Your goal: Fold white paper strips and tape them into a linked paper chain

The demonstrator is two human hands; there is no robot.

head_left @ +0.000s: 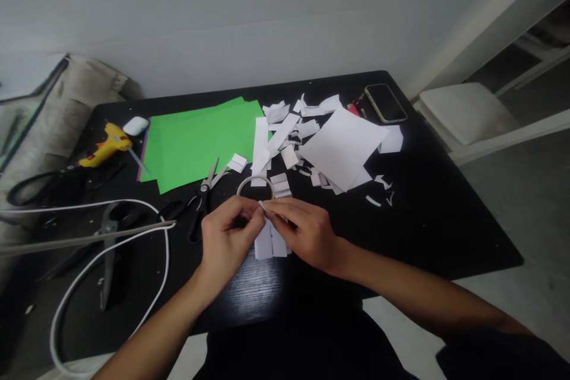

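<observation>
My left hand (232, 231) and my right hand (309, 230) meet fingertip to fingertip near the front of the black table. Between them they pinch a small piece of white paper (262, 205), mostly covered by the fingers. Just below and behind the fingers lie folded white paper strips (271, 242). A ring-shaped roll (255, 178), perhaps tape, rests right beyond the hands, with another folded paper piece (280, 183) beside it. To the left of my left hand lie open scissors (204, 189) with black handles.
Green sheets (205, 139) cover the back left of the table (427, 214). White scraps and a paper sheet (345, 145) lie at centre right, a phone (385, 102) behind. A yellow glue gun (107, 145), pliers-like tool (109, 249) and looping white cable (167, 249) occupy the left.
</observation>
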